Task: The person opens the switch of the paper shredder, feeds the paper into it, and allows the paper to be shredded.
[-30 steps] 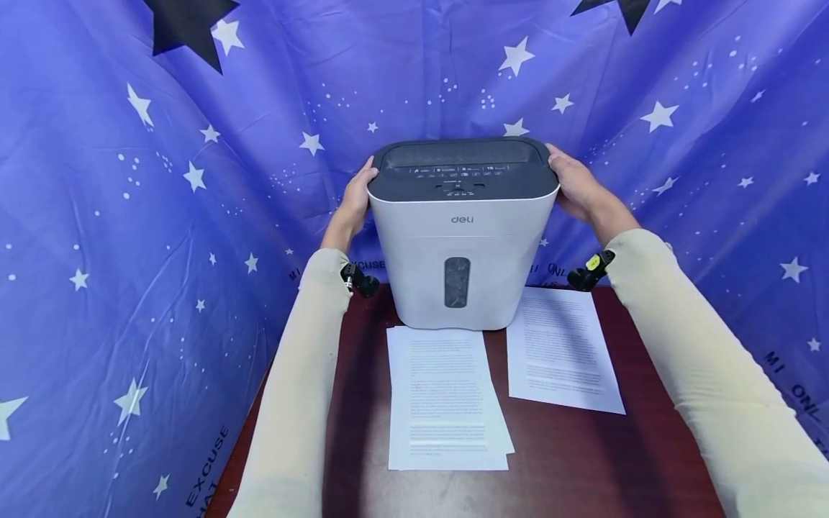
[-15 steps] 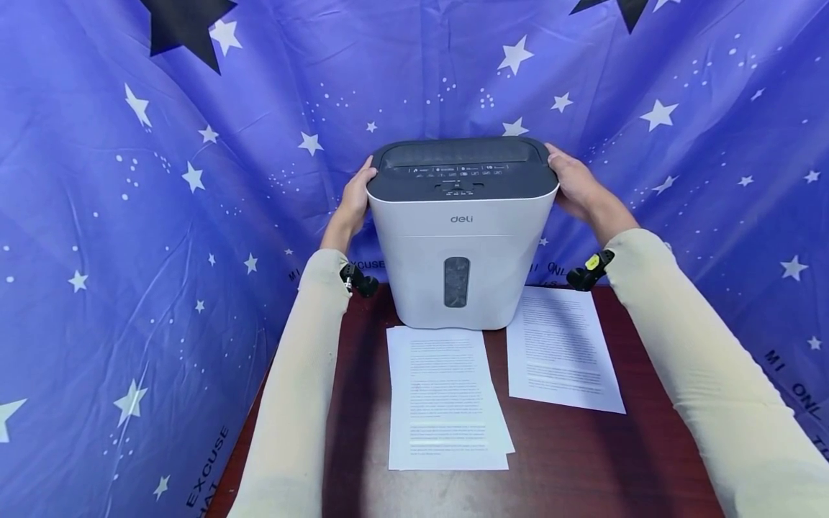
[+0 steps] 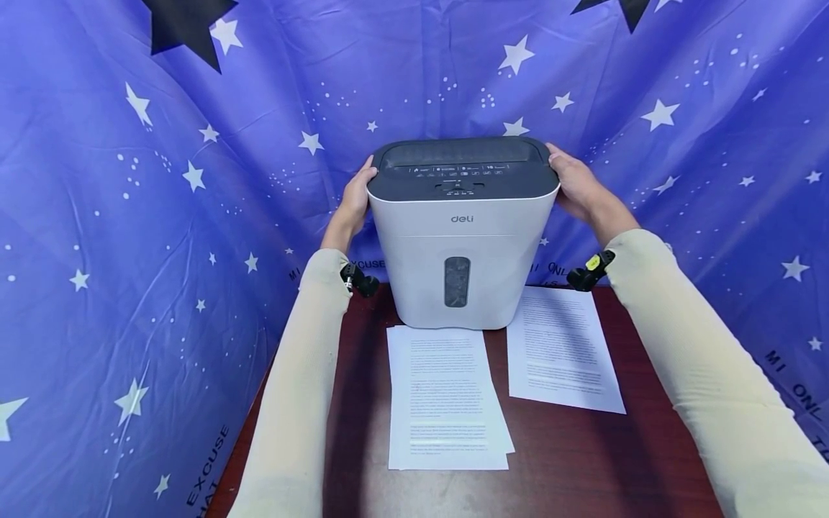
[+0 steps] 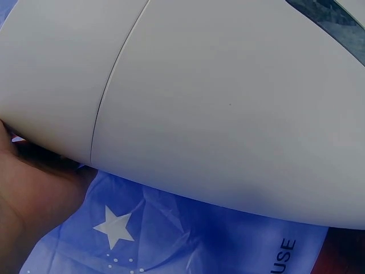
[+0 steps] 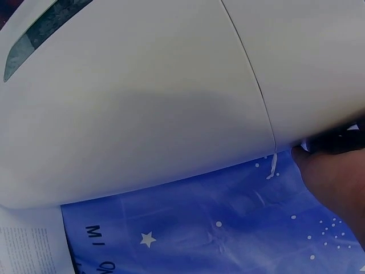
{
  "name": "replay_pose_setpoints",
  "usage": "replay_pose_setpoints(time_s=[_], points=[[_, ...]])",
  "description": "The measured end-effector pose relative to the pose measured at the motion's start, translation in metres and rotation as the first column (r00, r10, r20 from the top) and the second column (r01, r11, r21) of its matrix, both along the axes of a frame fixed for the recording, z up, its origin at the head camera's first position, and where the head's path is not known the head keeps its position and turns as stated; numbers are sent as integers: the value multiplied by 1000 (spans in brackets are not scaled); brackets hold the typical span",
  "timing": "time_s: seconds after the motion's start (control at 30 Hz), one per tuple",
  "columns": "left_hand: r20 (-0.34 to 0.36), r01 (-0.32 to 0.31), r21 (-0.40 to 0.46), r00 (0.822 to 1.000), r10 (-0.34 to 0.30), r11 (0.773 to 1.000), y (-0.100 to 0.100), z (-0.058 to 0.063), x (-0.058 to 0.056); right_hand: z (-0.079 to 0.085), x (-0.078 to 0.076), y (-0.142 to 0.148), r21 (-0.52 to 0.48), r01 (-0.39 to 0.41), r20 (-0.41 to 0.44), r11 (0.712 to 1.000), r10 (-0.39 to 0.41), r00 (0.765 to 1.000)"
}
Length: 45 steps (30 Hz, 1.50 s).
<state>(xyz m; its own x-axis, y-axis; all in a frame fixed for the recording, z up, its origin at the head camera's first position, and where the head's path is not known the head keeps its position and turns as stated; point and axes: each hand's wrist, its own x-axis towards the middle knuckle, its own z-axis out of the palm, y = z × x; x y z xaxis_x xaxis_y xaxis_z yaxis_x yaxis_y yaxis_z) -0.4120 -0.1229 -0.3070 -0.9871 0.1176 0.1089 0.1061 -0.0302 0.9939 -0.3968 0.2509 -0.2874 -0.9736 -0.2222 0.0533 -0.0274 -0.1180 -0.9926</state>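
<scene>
A white paper shredder (image 3: 421, 248) with a dark grey top and a small dark window stands upright at the back of the table. My left hand (image 3: 354, 194) grips the left end of its top part, thumb by the rim. On the opposite end, my right hand (image 3: 576, 183) holds it likewise, thumb on the upper edge. The fingers of both hands are mostly hidden behind the sides. In the left wrist view the left hand (image 4: 40, 200) meets the shredder's underside edge. A thin paper strip (image 5: 273, 165) hangs from the seam near the right hand (image 5: 336, 182) in the right wrist view.
Printed sheets (image 3: 447, 403) lie in a stack before the shredder, reaching its base. Another printed page (image 3: 560, 352) lies to the right, partly behind the shredder. The dark red tabletop (image 3: 570, 460) is bordered by a blue starry curtain (image 3: 414, 72) at the back and sides.
</scene>
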Motion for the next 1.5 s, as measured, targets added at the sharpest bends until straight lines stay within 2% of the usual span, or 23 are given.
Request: replay_pose_setpoints(time_s=[0.33, 0.43, 0.5, 0.6, 0.67, 0.77, 0.83, 1.0, 1.03, 1.07, 1.17, 1.23, 1.27, 1.3, 1.33, 1.43, 1.5], points=[[20, -9, -25, 1000, 10, 1000, -2, -3, 4, -7, 2, 0, 23, -23, -1, 999, 23, 1000], [15, -6, -18, 1000, 7, 1000, -1, -1, 4, -3, 2, 1, 51, -27, 11, 998, 26, 1000], [29, -6, -9, 1000, 6, 1000, 0, 3, 3, 3, 2, 2, 110, -36, 19, 993, 34, 999], [94, 4, 5, 996, -5, 1000, 0, 13, 2, 15, 1, 4, 232, -45, 42, 972, 36, 998], [144, 24, 17, 989, -26, 1000, 0, 23, 1, 26, 0, 7, 316, -65, 60, 947, 48, 997], [207, 59, 16, 976, -61, 998, -1, 34, 1, 37, 0, 12, 396, -85, 115, 914, 43, 992], [237, 72, -16, 969, -66, 997, -1, 38, 2, 41, 1, 15, 428, -101, 150, 898, 39, 988], [261, 15, -118, 965, 17, 993, 0, 39, 4, 41, 6, 23, 453, -100, 173, 886, 23, 985], [248, -14, -132, 968, 46, 991, 0, 39, 3, 41, 7, 24, 456, -98, 167, 885, 23, 986], [218, -42, -108, 974, 65, 993, -4, 31, -7, 42, 9, 25, 457, -94, 165, 884, 19, 986], [118, -153, -86, 980, 162, 984, -3, 29, -8, 43, 15, 27, 463, -93, 166, 881, 17, 986], [34, -221, -51, 974, 222, 974, 2, 32, -1, 46, 18, 29, 472, -99, 169, 876, 20, 985], [6, -244, -27, 970, 244, 969, 4, 36, 2, 47, 19, 30, 470, -104, 174, 876, 24, 984], [-18, -276, -39, 961, 275, 960, 12, 47, 18, 48, 21, 31, 468, -109, 176, 877, 29, 984], [-46, -290, -21, 956, 289, 957, 16, 52, 24, 49, 21, 32, 465, -111, 176, 879, 31, 984], [-146, -298, 17, 944, 297, 954, 27, 61, 43, 49, 25, 37, 454, -100, 164, 885, 27, 986], [-229, -297, 30, 927, 296, 954, 37, 62, 56, 48, 29, 41, 455, -78, 150, 887, 10, 989]])
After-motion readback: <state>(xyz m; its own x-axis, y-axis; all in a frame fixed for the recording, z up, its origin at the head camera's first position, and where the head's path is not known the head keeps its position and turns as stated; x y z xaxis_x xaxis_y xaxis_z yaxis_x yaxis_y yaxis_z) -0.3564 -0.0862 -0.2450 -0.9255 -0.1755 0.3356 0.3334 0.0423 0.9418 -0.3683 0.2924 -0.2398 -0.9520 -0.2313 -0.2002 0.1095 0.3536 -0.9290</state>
